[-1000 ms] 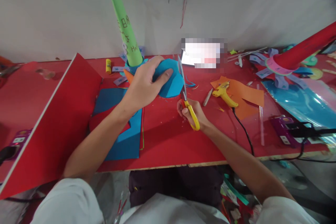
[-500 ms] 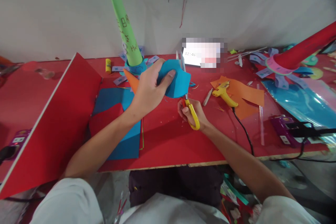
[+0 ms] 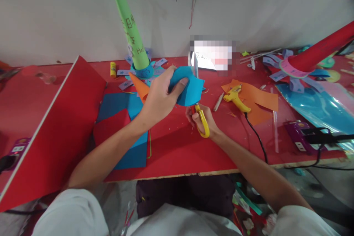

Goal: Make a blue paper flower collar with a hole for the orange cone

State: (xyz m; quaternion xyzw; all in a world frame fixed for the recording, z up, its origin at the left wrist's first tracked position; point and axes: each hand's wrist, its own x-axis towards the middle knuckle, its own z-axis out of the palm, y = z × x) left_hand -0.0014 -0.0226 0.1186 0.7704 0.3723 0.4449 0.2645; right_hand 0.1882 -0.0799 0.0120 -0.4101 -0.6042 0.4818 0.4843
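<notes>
My left hand [image 3: 163, 94] pinches a piece of blue paper [image 3: 190, 92] between thumb and fingers, above the red table. My right hand [image 3: 203, 120] is wrapped around the handles of yellow-handled scissors [image 3: 204, 125]. Their blades stick up past the paper's far edge, and part of them is hidden behind the paper. An orange paper piece [image 3: 140, 90] shows beside my left hand. Behind it stands a tall green paper tube [image 3: 134, 37] with a blue base and a star on top.
A yellow glue gun [image 3: 236, 99] lies on orange paper [image 3: 262, 107] at right, its cord trailing over the edge. A red board [image 3: 61, 125] leans at left beside blue sheets [image 3: 132, 158]. A lit phone [image 3: 210, 57], a glue stick [image 3: 113, 70] and a purple power strip [image 3: 300, 136] are around.
My left hand and the blue paper have shifted slightly right and down. The scissors' blades show a little differently at the paper's edge, and my right hand has barely moved.
</notes>
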